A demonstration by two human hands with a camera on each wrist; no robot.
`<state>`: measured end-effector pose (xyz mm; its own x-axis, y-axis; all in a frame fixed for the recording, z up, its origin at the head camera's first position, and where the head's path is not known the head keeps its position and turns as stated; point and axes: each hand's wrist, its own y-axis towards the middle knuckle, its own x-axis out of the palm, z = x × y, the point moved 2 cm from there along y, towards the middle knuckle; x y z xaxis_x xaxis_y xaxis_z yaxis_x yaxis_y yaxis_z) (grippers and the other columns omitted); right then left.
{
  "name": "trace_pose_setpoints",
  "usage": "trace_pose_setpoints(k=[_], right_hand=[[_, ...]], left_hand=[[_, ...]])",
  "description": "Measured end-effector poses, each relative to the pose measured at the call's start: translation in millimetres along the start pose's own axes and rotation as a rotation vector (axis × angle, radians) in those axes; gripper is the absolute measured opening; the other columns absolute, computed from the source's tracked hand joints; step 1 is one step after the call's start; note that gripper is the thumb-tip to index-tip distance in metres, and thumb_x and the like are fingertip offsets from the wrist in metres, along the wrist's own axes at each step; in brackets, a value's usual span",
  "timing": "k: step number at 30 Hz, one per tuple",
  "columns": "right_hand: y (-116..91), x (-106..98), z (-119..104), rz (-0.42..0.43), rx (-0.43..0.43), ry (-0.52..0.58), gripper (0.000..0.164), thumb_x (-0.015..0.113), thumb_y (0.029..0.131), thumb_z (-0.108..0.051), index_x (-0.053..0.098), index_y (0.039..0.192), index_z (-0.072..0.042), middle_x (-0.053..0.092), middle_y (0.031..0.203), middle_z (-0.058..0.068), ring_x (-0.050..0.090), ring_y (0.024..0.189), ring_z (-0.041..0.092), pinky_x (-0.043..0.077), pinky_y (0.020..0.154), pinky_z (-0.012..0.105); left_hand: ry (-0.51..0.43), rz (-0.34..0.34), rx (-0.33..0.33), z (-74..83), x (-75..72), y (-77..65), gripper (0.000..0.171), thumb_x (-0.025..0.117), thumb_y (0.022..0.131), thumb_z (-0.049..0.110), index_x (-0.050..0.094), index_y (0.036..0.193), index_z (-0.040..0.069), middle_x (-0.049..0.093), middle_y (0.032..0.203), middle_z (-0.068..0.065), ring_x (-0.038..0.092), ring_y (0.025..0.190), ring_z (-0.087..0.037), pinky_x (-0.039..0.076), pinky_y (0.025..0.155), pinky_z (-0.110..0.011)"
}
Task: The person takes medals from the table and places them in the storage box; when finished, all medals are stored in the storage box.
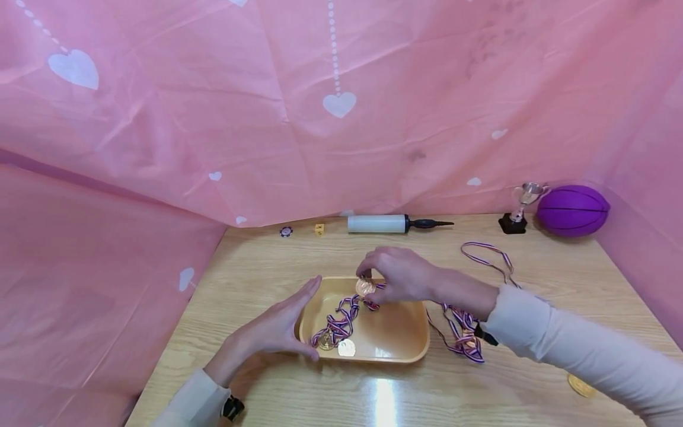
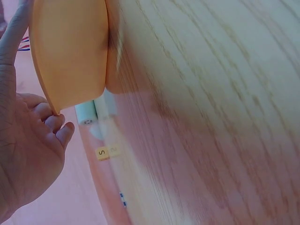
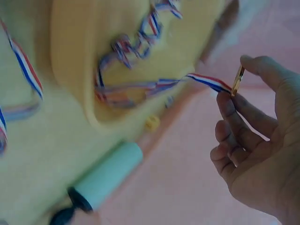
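Observation:
A shallow yellow-tan tray (image 1: 392, 332) sits on the wooden table. My left hand (image 1: 283, 323) holds its left end, thumb near the front corner and fingers toward the back; in the left wrist view, curled fingertips meet the rim. Over the back of the tray, my right hand (image 1: 402, 276) pinches a gold medal (image 1: 365, 287) between thumb and fingers. From the medal, its red, white and blue ribbon (image 3: 208, 81) runs down into the tray. Two more medals, a darker gold one (image 1: 326, 340) and a pale shiny one (image 1: 346, 347), lie at the tray's front left among tangled ribbons (image 1: 340, 325).
Right of the tray lie more ribbons (image 1: 469, 350), partly under my right forearm, and another gold medal (image 1: 580, 385). Along the back stand a poker chip (image 1: 286, 232), yellow letter cubes (image 1: 319, 229), a hand pump (image 1: 377, 224), a trophy cup (image 1: 514, 222) and a purple ball (image 1: 573, 211).

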<state>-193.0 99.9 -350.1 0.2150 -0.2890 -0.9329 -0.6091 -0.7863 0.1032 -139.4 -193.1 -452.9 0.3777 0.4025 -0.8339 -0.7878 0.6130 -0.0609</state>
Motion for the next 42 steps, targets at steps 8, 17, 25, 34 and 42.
trace_pose_setpoints(k=[8, 17, 25, 34, 42], right_hand=[[-5.3, 58.3, -3.3, -0.06, 0.05, 0.032, 0.044, 0.092, 0.083, -0.033, 0.079, 0.118, -0.01, 0.077, 0.111, 0.001, 0.068, 0.097, 0.017, 0.061, 0.086, 0.036], [-8.7, 101.8, -9.7, -0.124, 0.015, 0.011, 0.042, 0.096, 0.078, -0.036, 0.08, 0.111, -0.015, 0.075, 0.096, -0.008, 0.06, 0.082, 0.006, 0.059, 0.079, 0.031], [-12.5, 106.7, -8.4, -0.11, 0.017, 0.047, 0.043, 0.098, 0.075, -0.035, 0.08, 0.109, -0.017, 0.068, 0.087, -0.012, 0.054, 0.076, 0.001, 0.052, 0.07, 0.023], [-14.1, 69.8, 6.2, 0.032, 0.042, 0.11, 0.053, 0.095, 0.081, -0.035, 0.077, 0.123, -0.008, 0.076, 0.115, 0.004, 0.07, 0.103, 0.023, 0.062, 0.088, 0.041], [-33.3, 18.6, 35.4, 0.108, 0.137, 0.189, 0.055, 0.089, 0.088, -0.031, 0.071, 0.134, -0.008, 0.074, 0.125, 0.006, 0.068, 0.112, 0.029, 0.06, 0.094, 0.049]], left_hand=[[0.012, -0.004, 0.018, 1.2, -0.9, 1.4, 0.148, 0.095, 0.069, 0.059, -0.004, 0.172, 0.02, -0.008, 0.177, 0.005, 0.008, 0.161, -0.02, 0.022, 0.128, -0.047], [0.008, -0.002, 0.018, 1.9, -1.4, 3.1, 0.148, 0.095, 0.068, 0.06, -0.003, 0.172, 0.021, -0.008, 0.177, 0.006, 0.008, 0.161, -0.018, 0.023, 0.128, -0.047], [0.01, -0.005, 0.008, 3.0, -1.9, 4.0, 0.149, 0.095, 0.068, 0.06, -0.003, 0.172, 0.021, -0.008, 0.177, 0.007, 0.008, 0.161, -0.017, 0.023, 0.128, -0.047], [0.022, -0.005, 0.002, 2.6, -1.0, 3.5, 0.149, 0.095, 0.068, 0.062, -0.003, 0.172, 0.02, -0.008, 0.177, 0.006, 0.008, 0.161, -0.019, 0.023, 0.127, -0.047], [0.02, 0.0, -0.008, 0.6, 1.9, 1.4, 0.149, 0.094, 0.067, 0.063, -0.003, 0.172, 0.02, -0.007, 0.177, 0.006, 0.01, 0.161, -0.021, 0.025, 0.127, -0.049]])
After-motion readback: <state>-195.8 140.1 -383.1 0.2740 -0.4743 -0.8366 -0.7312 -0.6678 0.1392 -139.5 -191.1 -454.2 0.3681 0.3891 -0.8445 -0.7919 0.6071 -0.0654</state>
